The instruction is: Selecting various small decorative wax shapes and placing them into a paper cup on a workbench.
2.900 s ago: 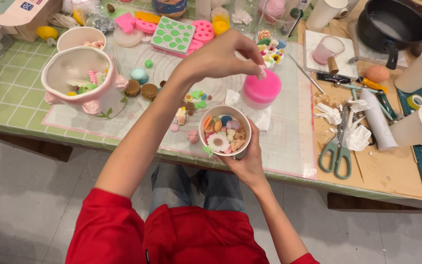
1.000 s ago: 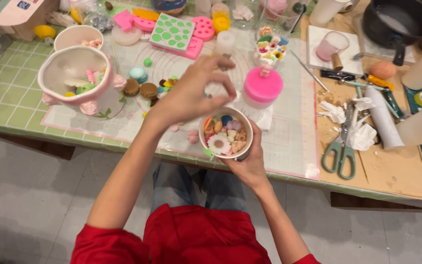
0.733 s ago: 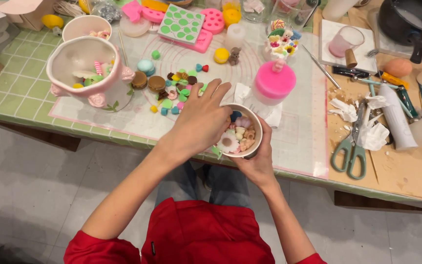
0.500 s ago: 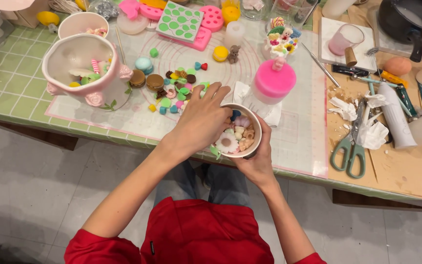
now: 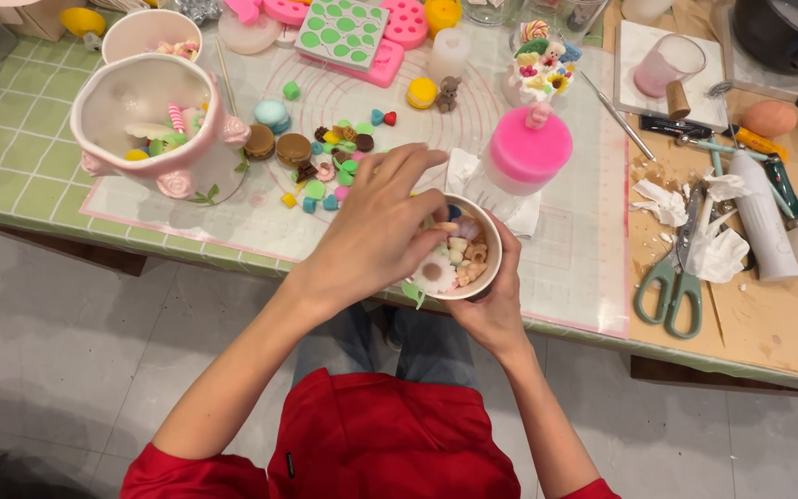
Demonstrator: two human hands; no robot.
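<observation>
My right hand (image 5: 494,310) cups a small round white cup (image 5: 486,242) from below, at the near edge of the table. The cup is packed with tiny clay decorations: a white daisy, pale biscuits and coloured bits. My left hand (image 5: 376,231) reaches over the cup from the left. Its thumb and fingertips are inside the rim, pinched on a small pale piece (image 5: 446,226). Both sleeves are red.
A clear silicone mat (image 5: 565,268) covers the table. On it are scattered small sweets (image 5: 325,166), a pink flower-trimmed bowl (image 5: 94,97), a pink-lidded jar (image 5: 530,152) and pink and green moulds (image 5: 348,28). Green-handled scissors (image 5: 671,282), crumpled tissue and tools lie to the right.
My left hand came back from the pink-lidded jar and went down into the cup. The right hand has kept holding the cup.
</observation>
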